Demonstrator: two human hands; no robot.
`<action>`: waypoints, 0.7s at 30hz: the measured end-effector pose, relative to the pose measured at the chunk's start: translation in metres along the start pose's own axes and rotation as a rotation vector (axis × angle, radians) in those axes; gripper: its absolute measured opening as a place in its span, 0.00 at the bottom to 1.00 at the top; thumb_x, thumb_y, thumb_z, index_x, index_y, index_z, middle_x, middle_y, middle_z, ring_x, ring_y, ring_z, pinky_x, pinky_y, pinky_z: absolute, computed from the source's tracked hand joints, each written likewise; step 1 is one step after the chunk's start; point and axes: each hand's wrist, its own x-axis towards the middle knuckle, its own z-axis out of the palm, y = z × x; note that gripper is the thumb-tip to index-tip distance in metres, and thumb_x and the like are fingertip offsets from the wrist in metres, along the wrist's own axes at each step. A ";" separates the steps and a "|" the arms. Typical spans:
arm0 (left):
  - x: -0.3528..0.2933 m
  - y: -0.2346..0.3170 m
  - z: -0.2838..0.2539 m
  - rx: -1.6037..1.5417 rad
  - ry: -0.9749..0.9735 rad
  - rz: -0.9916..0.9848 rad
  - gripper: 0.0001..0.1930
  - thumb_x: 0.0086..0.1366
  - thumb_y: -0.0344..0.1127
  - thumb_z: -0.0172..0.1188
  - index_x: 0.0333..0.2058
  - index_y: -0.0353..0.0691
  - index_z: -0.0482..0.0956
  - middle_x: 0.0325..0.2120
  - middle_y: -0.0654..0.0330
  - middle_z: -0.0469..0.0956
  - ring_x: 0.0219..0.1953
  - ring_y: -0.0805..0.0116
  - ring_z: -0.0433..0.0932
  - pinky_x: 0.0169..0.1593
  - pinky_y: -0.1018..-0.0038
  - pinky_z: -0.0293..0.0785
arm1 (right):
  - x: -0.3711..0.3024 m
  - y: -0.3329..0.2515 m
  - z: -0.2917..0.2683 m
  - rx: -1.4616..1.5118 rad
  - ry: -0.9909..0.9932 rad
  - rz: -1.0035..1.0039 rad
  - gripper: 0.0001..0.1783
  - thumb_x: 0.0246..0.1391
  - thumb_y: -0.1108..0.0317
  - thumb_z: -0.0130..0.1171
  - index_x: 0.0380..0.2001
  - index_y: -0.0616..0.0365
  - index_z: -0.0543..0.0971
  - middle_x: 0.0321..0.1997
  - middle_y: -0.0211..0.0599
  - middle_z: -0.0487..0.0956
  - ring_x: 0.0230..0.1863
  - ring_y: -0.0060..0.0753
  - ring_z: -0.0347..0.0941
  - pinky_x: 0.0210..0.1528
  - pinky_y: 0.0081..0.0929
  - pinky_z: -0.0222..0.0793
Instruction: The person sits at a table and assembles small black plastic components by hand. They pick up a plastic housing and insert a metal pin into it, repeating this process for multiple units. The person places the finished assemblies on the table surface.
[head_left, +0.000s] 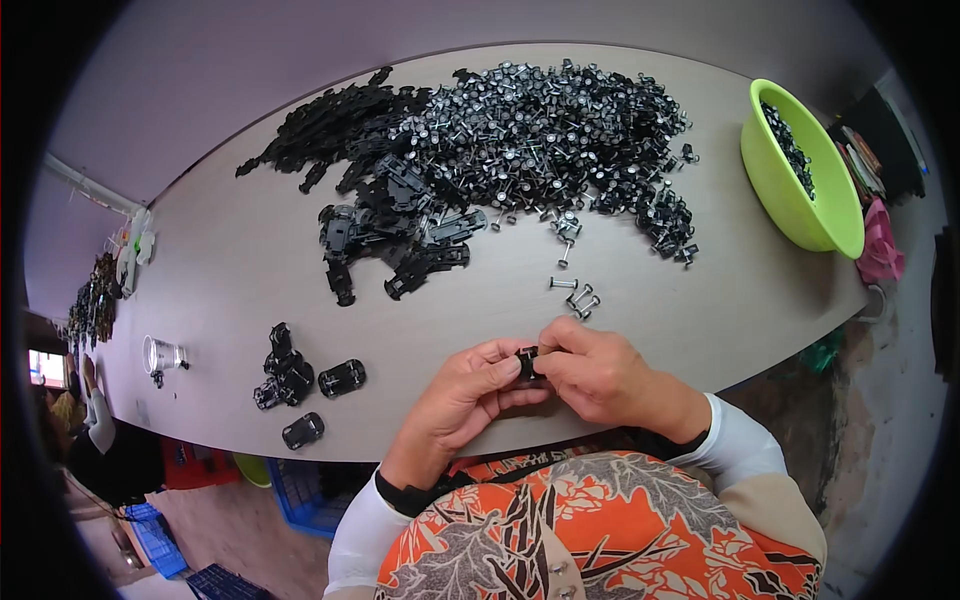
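Note:
Close to the table's front edge, my left hand (470, 390) pinches a small black toy car chassis (527, 362) between thumb and fingers. My right hand (597, 372) meets it from the other side, its thumb and forefinger closed on the chassis end; whether a wheel axle sits between them is hidden. Just beyond my hands lie several loose wheel axles (577, 296), metal rods with a black wheel at each end. Off to the left rest several black toy car chassis with wheels (342, 378), some heaped together.
A large heap of wheel axles (540, 130) covers the far middle, beside a pile of black chassis (340, 125). On the right stands a lime-green basin (848, 225) of small dark parts. A clear cup (160, 354) is at left; another person's arm (97, 415) shows beyond. Below sits a blue crate (300, 510).

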 end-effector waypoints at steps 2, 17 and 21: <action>0.001 -0.002 -0.004 -0.002 0.002 0.011 0.08 0.65 0.30 0.56 0.40 0.32 0.72 0.39 0.56 0.76 0.42 0.64 0.79 0.50 0.69 0.78 | 0.001 -0.003 -0.002 0.000 -0.001 0.019 0.09 0.39 0.80 0.59 0.29 0.61 0.76 0.33 0.38 0.72 0.27 0.36 0.73 0.25 0.29 0.70; -0.010 -0.007 0.008 0.264 0.124 0.122 0.08 0.64 0.31 0.58 0.27 0.37 0.70 0.27 0.62 0.75 0.31 0.73 0.77 0.41 0.74 0.78 | 0.003 -0.013 0.005 0.041 -0.108 0.030 0.11 0.42 0.77 0.59 0.32 0.61 0.72 0.32 0.41 0.66 0.30 0.43 0.72 0.27 0.35 0.70; -0.013 -0.014 -0.005 0.473 0.216 0.199 0.09 0.58 0.25 0.61 0.25 0.38 0.69 0.24 0.63 0.74 0.27 0.76 0.76 0.32 0.80 0.74 | 0.003 -0.018 0.017 0.196 -0.103 0.005 0.17 0.43 0.79 0.58 0.40 0.59 0.72 0.33 0.41 0.67 0.32 0.43 0.72 0.29 0.35 0.71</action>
